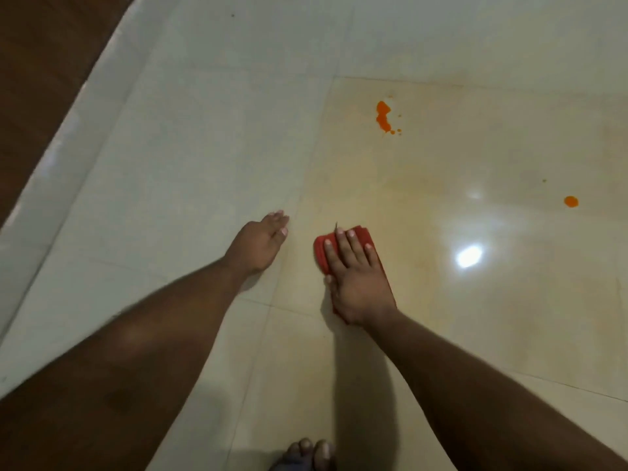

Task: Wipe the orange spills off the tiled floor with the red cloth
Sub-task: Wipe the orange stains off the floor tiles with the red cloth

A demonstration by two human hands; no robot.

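Observation:
A folded red cloth (365, 236) lies flat on the glossy tiled floor (210, 137), and my right hand (355, 278) presses down on it with fingers spread. My left hand (260, 244) rests on the floor to the left of the cloth, fingers together, holding nothing. An orange spill (383, 116) with small droplets beside it sits well beyond the cloth. A single round orange drop (571, 201) lies far to the right.
A pale raised border strip (61, 137) runs diagonally along the left, with dark wooden flooring (37, 56) beyond it. My bare toes (311, 452) show at the bottom edge. A lamp's glare (469, 256) reflects on the tile right of the cloth.

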